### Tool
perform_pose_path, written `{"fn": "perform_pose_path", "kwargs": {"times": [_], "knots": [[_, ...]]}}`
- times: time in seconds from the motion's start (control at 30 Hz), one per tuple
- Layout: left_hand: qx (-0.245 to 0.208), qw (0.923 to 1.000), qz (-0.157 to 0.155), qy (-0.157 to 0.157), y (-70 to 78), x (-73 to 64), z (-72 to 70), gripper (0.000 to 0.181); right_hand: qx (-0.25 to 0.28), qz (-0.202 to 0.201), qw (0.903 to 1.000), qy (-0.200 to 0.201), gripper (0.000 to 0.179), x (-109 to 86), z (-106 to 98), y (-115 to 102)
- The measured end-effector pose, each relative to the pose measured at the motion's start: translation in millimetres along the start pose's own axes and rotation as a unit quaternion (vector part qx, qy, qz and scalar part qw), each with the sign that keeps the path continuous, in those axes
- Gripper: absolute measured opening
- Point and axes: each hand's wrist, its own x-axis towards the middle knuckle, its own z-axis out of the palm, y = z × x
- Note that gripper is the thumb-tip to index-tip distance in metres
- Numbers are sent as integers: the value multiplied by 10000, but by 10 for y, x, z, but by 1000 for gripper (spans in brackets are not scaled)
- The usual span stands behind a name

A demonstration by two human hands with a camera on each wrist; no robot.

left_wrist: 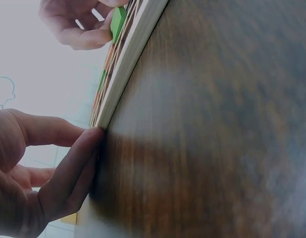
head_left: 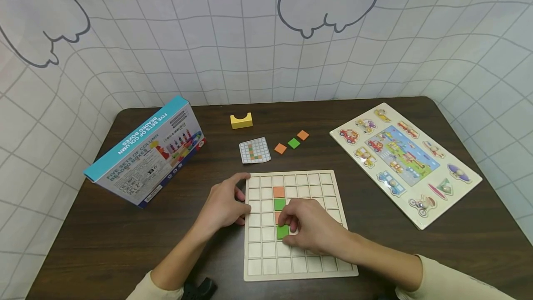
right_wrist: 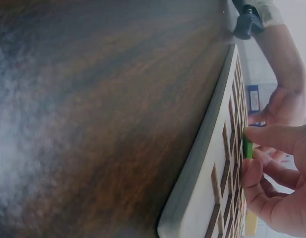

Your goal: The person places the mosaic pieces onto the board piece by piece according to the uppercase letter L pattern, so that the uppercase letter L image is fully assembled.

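My right hand (head_left: 310,226) pinches a green square tile (head_left: 282,232) between thumb and fingers, low over the wooden grid board (head_left: 266,267). Directly beyond it on the board, an orange tile, a green tile (head_left: 280,204) and another orange tile (head_left: 278,192) line one column; the nearer orange one is partly covered by my fingers. Along the board's left side, my left hand (head_left: 225,203) holds the edge, and the left wrist view shows its fingertips (left_wrist: 96,136) right at the rim. The green tile (right_wrist: 248,148) also shows in the right wrist view.
Past the board lie a small pattern card (head_left: 255,150), loose orange and green tiles (head_left: 294,143) and a yellow arched block (head_left: 241,121). A tall printed box (head_left: 150,152) stands left. To the right lies a vehicle picture puzzle (head_left: 405,165). A grid-patterned curtain (head_left: 250,50) hangs behind the table.
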Motion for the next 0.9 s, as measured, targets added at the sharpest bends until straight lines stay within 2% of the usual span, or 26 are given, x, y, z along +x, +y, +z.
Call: {"fn": "perform_pose_path", "kwargs": {"times": [0.27,0.9], "knots": [[9,10000,25,17,1,15,1,78,-73,-124,9999,77,27,0,22,13],[51,10000,-13,3,-1,1,7,78,-31,-111,9999,4,27,12,10,7]]}}
